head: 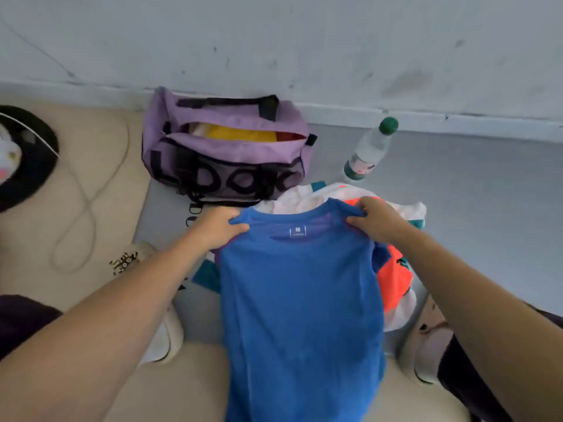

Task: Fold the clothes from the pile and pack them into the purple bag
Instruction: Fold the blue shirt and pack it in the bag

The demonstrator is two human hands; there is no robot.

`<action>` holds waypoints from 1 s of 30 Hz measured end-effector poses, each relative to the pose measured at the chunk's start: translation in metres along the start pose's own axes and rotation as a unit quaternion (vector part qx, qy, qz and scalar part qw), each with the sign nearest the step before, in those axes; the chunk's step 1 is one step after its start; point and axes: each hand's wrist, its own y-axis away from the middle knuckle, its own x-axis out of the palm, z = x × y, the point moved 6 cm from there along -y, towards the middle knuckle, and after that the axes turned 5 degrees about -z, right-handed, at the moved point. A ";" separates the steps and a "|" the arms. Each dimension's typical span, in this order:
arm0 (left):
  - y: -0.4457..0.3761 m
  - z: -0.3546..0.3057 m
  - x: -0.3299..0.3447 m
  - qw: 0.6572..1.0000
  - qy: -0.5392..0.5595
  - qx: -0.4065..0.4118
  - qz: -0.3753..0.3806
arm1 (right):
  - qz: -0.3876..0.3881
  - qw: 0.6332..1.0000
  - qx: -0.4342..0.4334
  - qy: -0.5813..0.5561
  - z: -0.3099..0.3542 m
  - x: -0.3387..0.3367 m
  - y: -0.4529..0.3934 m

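Observation:
A blue T-shirt with an "M" label at the collar hangs in front of me, held up by its shoulders. My left hand grips the left shoulder and my right hand grips the right shoulder. Behind the shirt lies the clothes pile, white, orange and teal, on the grey floor. The purple bag stands by the wall with its top zip open. Yellow and red cloth shows inside the bag.
A clear water bottle with a green cap stands right of the bag. A beige mat with a white cable lies at left, beside a black round object. White shoes are on either side of the shirt.

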 end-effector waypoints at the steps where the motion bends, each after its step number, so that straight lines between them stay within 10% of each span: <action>1: -0.008 0.008 0.011 1.000 -0.009 -0.008 -0.005 | -0.001 1.000 -0.009 0.014 -0.007 0.011 -0.009; 11: -0.030 -0.001 0.005 0.981 0.028 0.035 -0.190 | -0.222 0.973 -0.036 0.051 -0.004 -0.005 -0.032; 15: 0.021 0.024 0.034 0.961 0.130 -0.090 -0.226 | -0.328 0.944 -0.003 -0.040 -0.012 0.003 0.029; 30: 0.100 0.097 0.135 0.834 0.352 -0.418 -0.071 | -0.124 0.951 0.217 -0.180 -0.088 0.132 0.102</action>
